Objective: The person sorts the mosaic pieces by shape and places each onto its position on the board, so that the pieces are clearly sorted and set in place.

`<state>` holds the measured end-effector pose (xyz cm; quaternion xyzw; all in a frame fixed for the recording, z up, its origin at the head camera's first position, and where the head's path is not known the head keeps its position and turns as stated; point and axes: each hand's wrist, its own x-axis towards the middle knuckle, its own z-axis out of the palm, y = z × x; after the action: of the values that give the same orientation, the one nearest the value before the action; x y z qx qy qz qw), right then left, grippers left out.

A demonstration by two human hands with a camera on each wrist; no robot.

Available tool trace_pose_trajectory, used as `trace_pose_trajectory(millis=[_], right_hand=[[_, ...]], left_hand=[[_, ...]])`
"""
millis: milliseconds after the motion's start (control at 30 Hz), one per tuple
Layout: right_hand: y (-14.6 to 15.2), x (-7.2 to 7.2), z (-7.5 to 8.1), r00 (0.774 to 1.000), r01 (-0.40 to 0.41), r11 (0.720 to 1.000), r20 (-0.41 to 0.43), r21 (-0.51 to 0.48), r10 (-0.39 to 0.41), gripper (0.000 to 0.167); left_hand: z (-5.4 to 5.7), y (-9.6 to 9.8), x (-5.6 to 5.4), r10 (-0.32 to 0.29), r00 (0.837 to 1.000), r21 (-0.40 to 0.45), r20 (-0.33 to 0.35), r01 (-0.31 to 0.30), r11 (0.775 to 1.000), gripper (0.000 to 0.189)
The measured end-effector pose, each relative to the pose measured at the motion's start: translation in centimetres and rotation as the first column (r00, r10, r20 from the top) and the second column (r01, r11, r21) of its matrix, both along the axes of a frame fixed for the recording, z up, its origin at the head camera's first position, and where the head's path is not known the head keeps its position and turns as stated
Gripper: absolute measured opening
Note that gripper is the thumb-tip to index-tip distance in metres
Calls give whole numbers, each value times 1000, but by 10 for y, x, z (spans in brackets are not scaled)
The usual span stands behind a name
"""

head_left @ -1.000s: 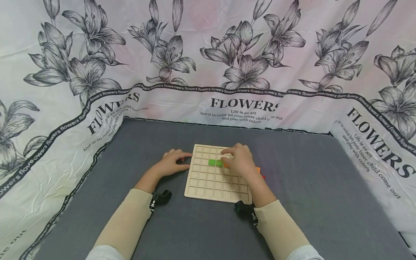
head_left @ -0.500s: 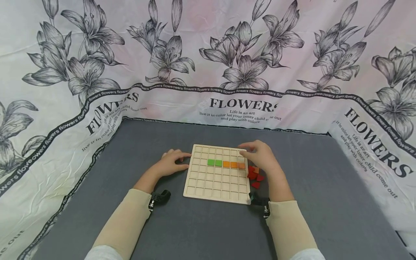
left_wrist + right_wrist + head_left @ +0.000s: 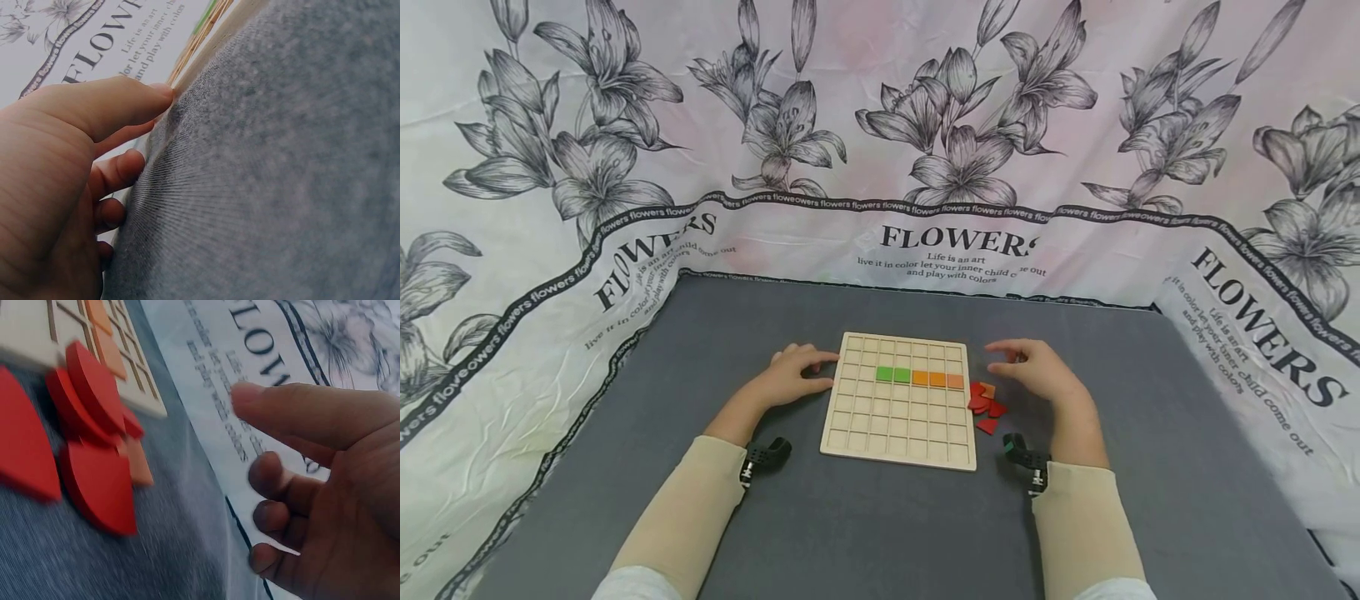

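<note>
A square wooden grid board (image 3: 891,427) lies on the grey cloth. Along one of its rows sit two green square tiles (image 3: 892,375) and three orange square tiles (image 3: 937,380). My left hand (image 3: 786,377) rests at the board's left side, thumb and forefinger extended to its edge; the left wrist view shows the thumb tip (image 3: 161,90) right at that edge. To the right of the board, my right hand (image 3: 1037,371) holds nothing, its thumb and forefinger apart. Beside it lies a small pile of red quarter-round pieces (image 3: 103,487) with an orange tile (image 3: 988,390) among them.
Grey cloth (image 3: 880,533) covers the table on all sides of the board. A white flower-printed curtain (image 3: 955,250) borders the table at the back and both sides. A dark wrist camera (image 3: 1026,454) sits on the right wrist, another (image 3: 767,454) on the left.
My right hand has moved off the board to the right, uncovering the orange tiles and then the red pile. My left hand has stayed at the board's left edge.
</note>
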<state>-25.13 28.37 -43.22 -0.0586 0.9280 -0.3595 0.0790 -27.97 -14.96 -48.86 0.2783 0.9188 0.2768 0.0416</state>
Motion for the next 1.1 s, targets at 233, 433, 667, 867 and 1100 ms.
trace_pose_trajectory(millis=[233,433,667,867,1100], right_hand=[[7,1,-12,986,-72,997,151,19,68,42],[3,2,-16,985,-40,999,171,18,37,34],[2,1,-17,987,-18,999,161,49,10,27],[2,1,-17,985,-2,999,171,47,-6,31],[1,-1,-20,988,-2,997,157,80,-10,23]], left_hand=[[-2,-1,0,2,1000,5,-8,-2,1000,49],[-3,0,0,2,1000,5,-4,-2,1000,49],[-2,0,-1,-1,1000,8,-6,2,1000,48],[-2,0,-1,2,1000,2,0,-2,1000,48],[-1,1,0,6,1000,1,-12,-6,1000,48]])
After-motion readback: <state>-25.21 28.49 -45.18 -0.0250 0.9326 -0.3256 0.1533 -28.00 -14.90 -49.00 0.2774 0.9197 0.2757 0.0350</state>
